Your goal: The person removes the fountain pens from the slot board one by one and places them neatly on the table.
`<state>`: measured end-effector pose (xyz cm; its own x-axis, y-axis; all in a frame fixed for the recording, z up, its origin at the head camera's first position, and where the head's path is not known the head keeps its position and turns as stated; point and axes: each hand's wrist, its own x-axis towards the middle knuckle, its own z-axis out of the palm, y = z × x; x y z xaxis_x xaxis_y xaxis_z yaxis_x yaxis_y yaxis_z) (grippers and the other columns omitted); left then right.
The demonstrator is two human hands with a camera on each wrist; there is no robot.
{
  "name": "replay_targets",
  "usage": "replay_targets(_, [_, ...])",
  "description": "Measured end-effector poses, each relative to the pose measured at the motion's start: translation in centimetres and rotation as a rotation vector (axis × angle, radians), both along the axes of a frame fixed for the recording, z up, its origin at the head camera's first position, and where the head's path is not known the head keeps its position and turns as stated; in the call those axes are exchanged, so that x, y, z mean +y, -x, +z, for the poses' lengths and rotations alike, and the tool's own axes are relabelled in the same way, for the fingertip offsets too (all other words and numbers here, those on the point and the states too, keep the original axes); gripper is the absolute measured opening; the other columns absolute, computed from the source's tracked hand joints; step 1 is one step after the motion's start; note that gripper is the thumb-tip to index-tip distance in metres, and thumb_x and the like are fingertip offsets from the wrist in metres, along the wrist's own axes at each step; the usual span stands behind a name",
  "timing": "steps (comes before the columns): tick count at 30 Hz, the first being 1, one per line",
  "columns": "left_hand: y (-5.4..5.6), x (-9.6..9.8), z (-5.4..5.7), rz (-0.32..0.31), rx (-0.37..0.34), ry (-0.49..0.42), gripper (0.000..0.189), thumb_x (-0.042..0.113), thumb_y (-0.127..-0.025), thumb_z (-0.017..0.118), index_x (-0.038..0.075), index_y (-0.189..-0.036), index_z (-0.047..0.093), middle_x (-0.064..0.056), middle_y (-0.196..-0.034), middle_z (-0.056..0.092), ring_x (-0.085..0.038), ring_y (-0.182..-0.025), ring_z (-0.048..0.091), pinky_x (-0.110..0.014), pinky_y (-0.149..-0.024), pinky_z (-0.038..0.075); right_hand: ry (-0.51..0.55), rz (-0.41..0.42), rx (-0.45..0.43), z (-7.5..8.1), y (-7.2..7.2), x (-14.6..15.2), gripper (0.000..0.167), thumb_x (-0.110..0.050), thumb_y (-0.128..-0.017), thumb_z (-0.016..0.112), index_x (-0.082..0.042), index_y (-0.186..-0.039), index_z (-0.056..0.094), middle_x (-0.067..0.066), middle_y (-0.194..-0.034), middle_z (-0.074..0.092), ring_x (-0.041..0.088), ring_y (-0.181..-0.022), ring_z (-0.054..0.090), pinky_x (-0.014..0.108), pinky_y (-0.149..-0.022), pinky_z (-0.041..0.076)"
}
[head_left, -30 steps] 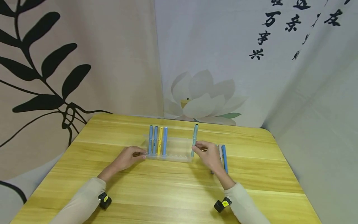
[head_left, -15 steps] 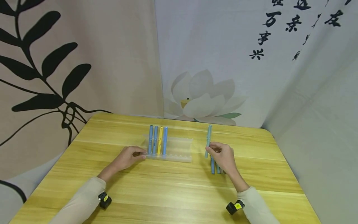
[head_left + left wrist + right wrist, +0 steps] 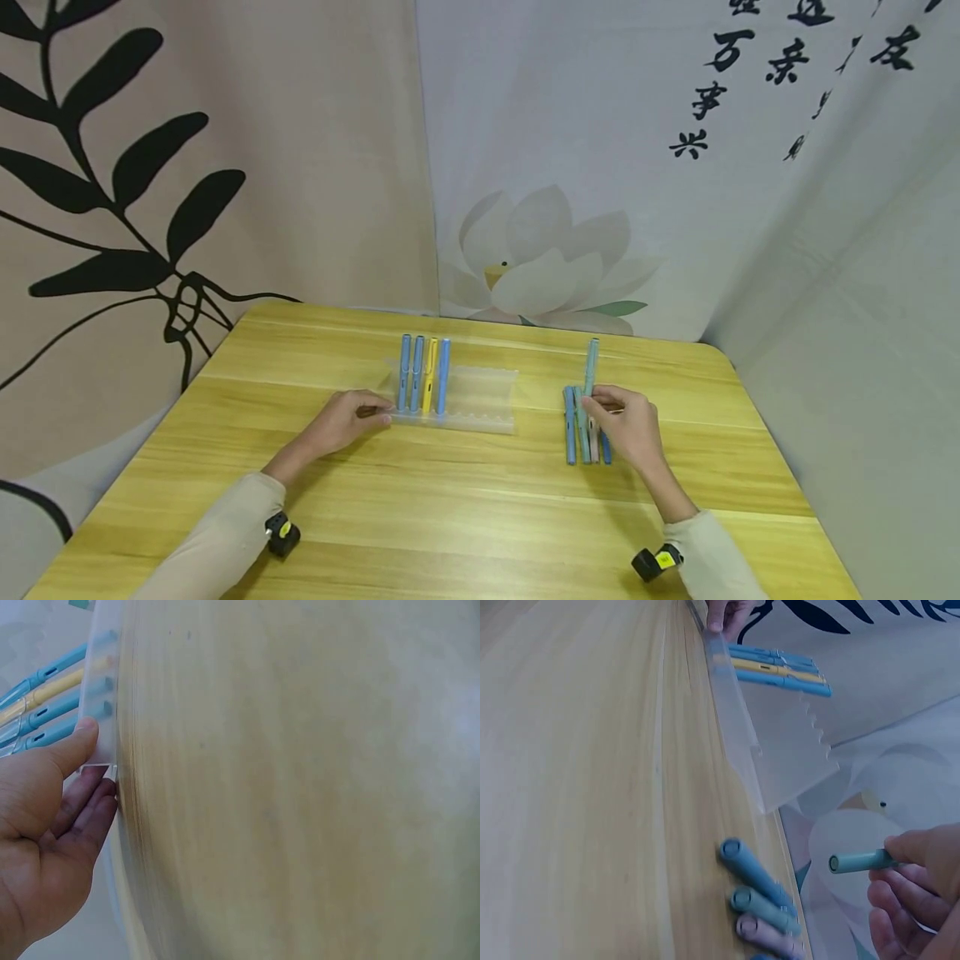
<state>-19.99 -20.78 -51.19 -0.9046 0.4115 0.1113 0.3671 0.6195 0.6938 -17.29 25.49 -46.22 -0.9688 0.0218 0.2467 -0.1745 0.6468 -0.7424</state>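
Observation:
At its left end, my left hand [image 3: 349,423] pinches a clear plastic pen rack [image 3: 482,398]; in the left wrist view the thumb [image 3: 87,735] lies on the front strip. Two blue pens [image 3: 410,375], a yellow pen [image 3: 430,377] and another blue pen [image 3: 443,377] lean side by side in the rack's left part. My right hand [image 3: 628,423] pinches a light green pen [image 3: 591,367] by its lower part, tilted up above a row of pens on the table. That row has a blue pen [image 3: 570,427], a green pen [image 3: 582,433], a greyish pen [image 3: 594,442] and a blue one [image 3: 606,448], partly covered by the hand.
The wooden table [image 3: 450,517] carries everything. Behind it hangs a curtain [image 3: 570,150] with a printed lotus and dark writing, and another curtain [image 3: 315,150] with dark leaves stands at the left. A black wrist camera [image 3: 657,562] sits on the right sleeve.
My right hand has carried the light green pen from the rack's right end rightward to above the loose row, more of which now shows. The left hand and rack stay put.

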Motion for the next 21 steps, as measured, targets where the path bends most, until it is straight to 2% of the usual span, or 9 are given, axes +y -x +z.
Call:
replay_targets(5, [0.0,0.0,0.1,0.002,0.012,-0.003,0.025,0.016,-0.096,0.072,0.004,-0.118,0.075,-0.010,-0.114,0.075,-0.023,-0.103,0.070,-0.041,-0.089,0.060,-0.028,-0.044,-0.015,-0.3,-0.3,1.6,0.033,-0.028,-0.096,0.074,-0.002,-0.117,0.075,0.010,-0.101,0.078,0.026,-0.093,0.073,0.041,-0.080,0.062])
replay_targets(11, [0.1,-0.1,-0.1,-0.004,0.034,0.006,0.025,0.017,-0.097,0.072,0.003,-0.118,0.075,-0.011,-0.115,0.074,-0.025,-0.103,0.070,-0.042,-0.088,0.060,-0.049,-0.081,-0.023,-0.7,-0.6,3.2,0.033,-0.027,-0.096,0.074,-0.001,-0.115,0.076,0.012,-0.100,0.078,0.028,-0.092,0.073,0.034,-0.075,0.061])
replay_targets(21, [0.1,0.0,-0.1,0.007,0.003,0.003,0.025,0.016,-0.096,0.072,0.006,-0.119,0.075,-0.008,-0.116,0.074,-0.019,-0.102,0.069,-0.034,-0.089,0.058,-0.086,-0.123,-0.085,-1.7,-1.2,4.8,0.033,-0.029,-0.097,0.074,-0.001,-0.116,0.076,0.013,-0.101,0.077,0.028,-0.092,0.073,0.037,-0.078,0.061])
